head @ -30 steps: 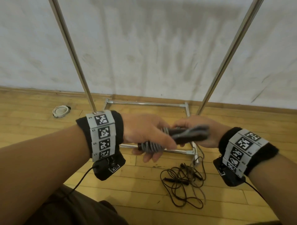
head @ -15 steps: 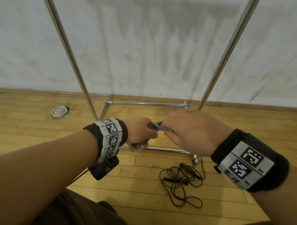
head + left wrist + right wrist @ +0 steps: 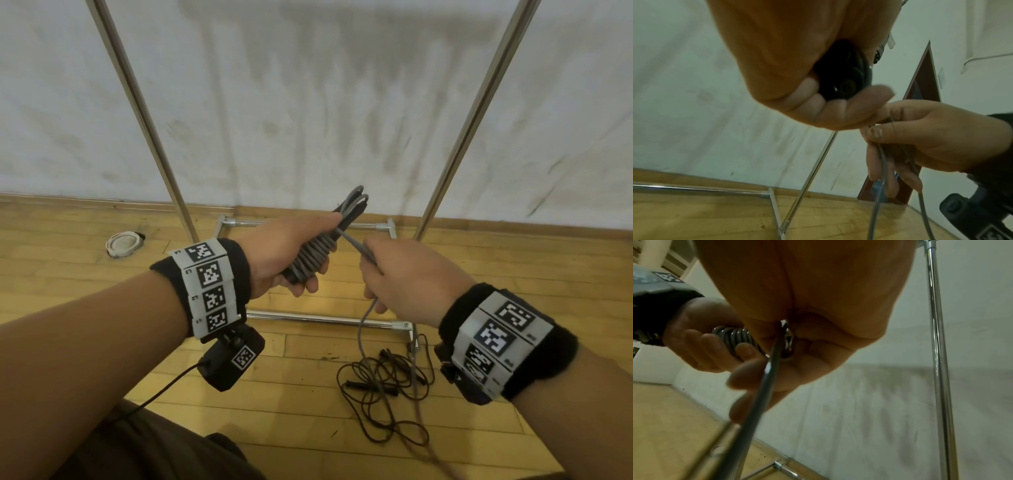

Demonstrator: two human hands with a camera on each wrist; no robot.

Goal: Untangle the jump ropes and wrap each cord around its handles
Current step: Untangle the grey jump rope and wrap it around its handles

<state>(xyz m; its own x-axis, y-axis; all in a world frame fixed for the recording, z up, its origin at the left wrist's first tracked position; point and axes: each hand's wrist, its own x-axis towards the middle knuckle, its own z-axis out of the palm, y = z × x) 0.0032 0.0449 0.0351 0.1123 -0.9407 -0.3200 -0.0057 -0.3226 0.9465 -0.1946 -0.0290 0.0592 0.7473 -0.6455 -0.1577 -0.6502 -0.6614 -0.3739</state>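
1. The left hand (image 3: 281, 253) was clamped around the handles (image 3: 842, 78) of the grey jump rope, fingers curled under the bundle and thumb over it. That hold pinned the finished coils (image 3: 313, 258) so they could not slip loose; the handles' black butt ends showed at the heel of the fist in the left wrist view.

2. Just beyond that grip, toward the fingertips, a few folded loops (image 3: 354, 202) of grey cord stuck out past the thumb, judged to be the rope's doubled start held in place by the winding.

3. The right hand (image 3: 407, 281) sat just beside the left fist, fingers and thumb closed on the grey cord (image 3: 352, 241). The short stretch between the two hands ran taut, presumably so each new turn would lie tight against the last.

4. Below the right hand the free cord (image 3: 363, 329) hung slack to the floor, so a fair length was still left to wind.

5. Well below both hands, on the wooden floor (image 3: 102, 308), the black jump rope (image 3: 380, 383) lay in a loose tangle, its handles among the loops; it was untouched and not yet wrapped.

6. Beyond the hands stood a chrome rack (image 3: 459, 137) against the wall.
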